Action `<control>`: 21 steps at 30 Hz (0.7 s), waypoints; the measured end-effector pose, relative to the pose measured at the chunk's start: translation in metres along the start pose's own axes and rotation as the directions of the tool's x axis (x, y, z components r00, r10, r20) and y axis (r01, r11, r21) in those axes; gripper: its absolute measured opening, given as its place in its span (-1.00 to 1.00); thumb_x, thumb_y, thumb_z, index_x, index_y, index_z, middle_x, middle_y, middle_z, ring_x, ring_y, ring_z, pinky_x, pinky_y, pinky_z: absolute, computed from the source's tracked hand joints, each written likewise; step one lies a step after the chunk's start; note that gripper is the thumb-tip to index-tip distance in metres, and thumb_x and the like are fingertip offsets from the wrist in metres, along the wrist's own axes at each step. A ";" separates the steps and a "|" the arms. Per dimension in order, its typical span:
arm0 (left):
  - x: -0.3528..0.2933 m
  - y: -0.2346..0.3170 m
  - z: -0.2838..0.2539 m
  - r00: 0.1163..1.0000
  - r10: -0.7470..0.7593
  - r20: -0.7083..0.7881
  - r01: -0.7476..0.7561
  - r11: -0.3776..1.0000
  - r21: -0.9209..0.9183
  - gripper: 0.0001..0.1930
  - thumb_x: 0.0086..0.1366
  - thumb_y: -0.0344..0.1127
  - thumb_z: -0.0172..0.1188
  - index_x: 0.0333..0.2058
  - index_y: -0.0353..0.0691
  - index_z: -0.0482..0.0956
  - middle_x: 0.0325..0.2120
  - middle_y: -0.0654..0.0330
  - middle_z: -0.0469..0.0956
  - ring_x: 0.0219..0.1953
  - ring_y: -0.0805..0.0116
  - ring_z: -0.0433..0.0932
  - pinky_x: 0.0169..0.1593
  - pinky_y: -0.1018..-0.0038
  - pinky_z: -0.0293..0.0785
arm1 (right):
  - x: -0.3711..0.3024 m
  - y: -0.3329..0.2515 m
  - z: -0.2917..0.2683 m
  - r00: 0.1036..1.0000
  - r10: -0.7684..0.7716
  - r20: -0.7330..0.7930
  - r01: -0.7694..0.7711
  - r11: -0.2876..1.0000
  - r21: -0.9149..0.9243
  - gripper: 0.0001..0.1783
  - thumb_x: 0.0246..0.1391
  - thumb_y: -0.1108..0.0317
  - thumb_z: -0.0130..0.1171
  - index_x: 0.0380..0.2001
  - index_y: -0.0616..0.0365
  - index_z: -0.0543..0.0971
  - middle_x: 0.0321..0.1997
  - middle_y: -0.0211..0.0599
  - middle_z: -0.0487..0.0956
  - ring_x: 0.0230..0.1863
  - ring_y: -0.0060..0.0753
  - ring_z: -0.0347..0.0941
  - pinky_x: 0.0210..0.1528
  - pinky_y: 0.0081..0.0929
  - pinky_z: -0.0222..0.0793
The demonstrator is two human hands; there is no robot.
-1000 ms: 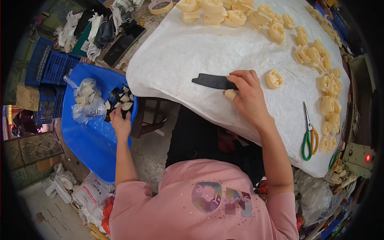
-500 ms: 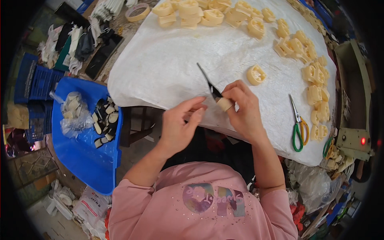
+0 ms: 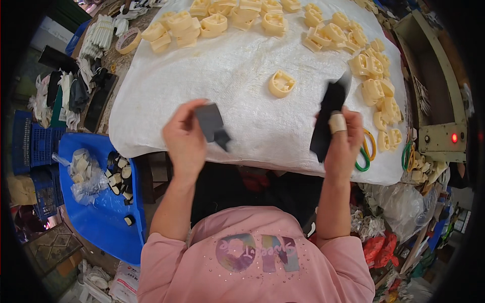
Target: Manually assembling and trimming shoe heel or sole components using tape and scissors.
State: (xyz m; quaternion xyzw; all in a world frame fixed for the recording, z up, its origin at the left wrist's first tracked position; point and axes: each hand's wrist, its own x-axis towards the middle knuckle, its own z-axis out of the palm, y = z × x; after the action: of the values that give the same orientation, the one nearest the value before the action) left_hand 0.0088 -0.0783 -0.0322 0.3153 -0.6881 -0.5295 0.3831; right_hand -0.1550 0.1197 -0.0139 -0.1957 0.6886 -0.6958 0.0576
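Pinched in my left hand [image 3: 183, 139] is a dark grey flat piece [image 3: 209, 122], squarish with a smaller tab at its lower corner. My right hand [image 3: 344, 146] is closed around a long black strip [image 3: 329, 113], blurred at its upper end. A tan band [image 3: 337, 122] wraps the thumb of that hand. Behind it, scissors with green and yellow handles [image 3: 370, 149] lie partly hidden. One cream ring-shaped part [image 3: 282, 84] sits alone on the white cloth [image 3: 242, 116], between and beyond my hands.
Several more cream parts [image 3: 375, 91] line the table's far and right edges. To the left stands a blue tub [image 3: 96, 222] holding a plastic bag and black-and-cream pieces [image 3: 118, 174]. A metal box with a red light [image 3: 444, 137] borders the right side.
My hands have moved apart, the right one carrying the black strip rightward. The left hand, bare before, now grips the grey piece. A loose piece now shows lower in the tub. The view has shifted.
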 end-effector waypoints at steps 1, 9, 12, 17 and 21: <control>0.004 0.020 -0.003 0.994 0.073 -0.083 -0.049 0.965 0.259 -0.76 0.10 -0.66 0.05 -0.27 -0.31 0.58 -0.42 0.23 0.56 -0.41 0.51 0.46 -0.32 0.56 0.38 | 0.006 -0.005 -0.010 0.999 -0.038 -0.002 0.038 0.997 0.067 -0.94 0.07 0.55 0.07 -0.39 0.21 0.40 -0.21 -0.41 0.43 -0.36 -0.72 0.33 -0.27 -0.76 0.29; -0.017 0.015 0.014 0.803 0.355 0.479 -0.592 0.559 0.580 -0.63 -0.18 -0.53 0.31 -0.27 -0.21 0.61 -0.31 0.11 0.46 -0.26 0.14 0.42 -0.17 0.32 0.30 | 0.013 -0.003 -0.007 0.862 -0.494 0.110 0.496 0.783 -0.376 -0.80 -0.14 0.65 0.18 -0.49 0.24 0.36 -0.22 -0.13 0.54 -0.47 -0.50 0.40 -0.44 -0.62 0.33; -0.019 0.019 0.014 0.785 0.391 0.481 -0.612 0.612 0.500 -0.68 -0.14 -0.55 0.27 -0.30 -0.24 0.60 -0.30 0.09 0.46 -0.21 0.12 0.43 -0.12 0.27 0.28 | 0.010 -0.010 0.003 0.813 -0.501 0.297 0.582 0.713 -0.391 -0.76 -0.25 0.70 0.14 -0.49 0.22 0.35 -0.20 -0.11 0.54 -0.43 -0.32 0.45 -0.46 -0.51 0.37; -0.003 -0.005 0.006 0.639 0.407 0.652 -0.719 0.617 0.319 -0.75 -0.10 -0.64 0.18 -0.36 -0.29 0.58 -0.29 0.09 0.48 -0.12 0.10 0.46 -0.12 0.32 0.35 | 0.008 -0.011 0.011 0.796 -0.470 0.380 0.594 0.728 -0.343 -0.73 -0.32 0.71 0.14 -0.48 0.23 0.36 -0.18 -0.12 0.51 -0.40 -0.25 0.47 -0.47 -0.46 0.39; 0.002 -0.001 0.003 0.647 0.459 0.609 -0.710 0.655 0.260 -0.79 -0.11 -0.67 0.14 -0.42 -0.32 0.55 -0.32 0.08 0.50 -0.17 0.09 0.48 -0.15 0.33 0.39 | 0.007 -0.012 0.021 0.779 -0.470 0.416 0.614 0.706 -0.352 -0.72 -0.39 0.68 0.15 -0.49 0.23 0.37 -0.20 -0.11 0.50 -0.39 -0.20 0.47 -0.48 -0.43 0.41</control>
State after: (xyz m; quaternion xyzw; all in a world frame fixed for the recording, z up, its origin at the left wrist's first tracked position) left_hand 0.0050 -0.0791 -0.0335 0.0050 -0.9343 -0.2451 0.2590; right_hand -0.1516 0.0985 -0.0015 -0.5009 0.7291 -0.4557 -0.0990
